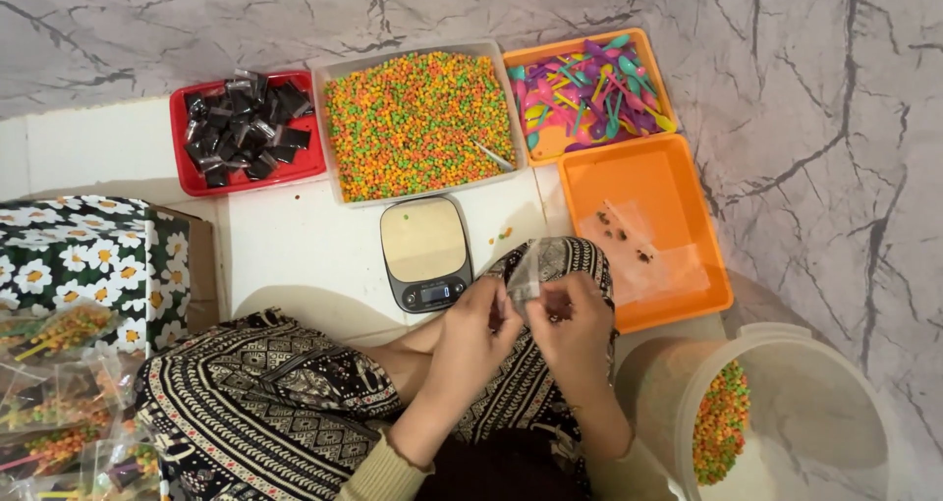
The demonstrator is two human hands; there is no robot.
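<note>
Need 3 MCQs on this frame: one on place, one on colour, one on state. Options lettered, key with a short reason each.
1. Where does the small kitchen scale stand?
A. Just in front of the grey tray of candy beads
B. Inside the red tray
C. Inside the white bucket

2. What colour is the tray that holds the dark wrapped packets?
A. Orange
B. Red
C. Grey

3. What is the state of the scale's platform?
A. Piled with beads
B. Covered by a spoon
C. Bare

Answers:
1 A: the scale sits on the white surface right below the bead tray.
2 B: the packets lie in the red tray at the left.
3 C: nothing rests on the platform; the left hand and right hand hold a small clear bag beside it.
</note>
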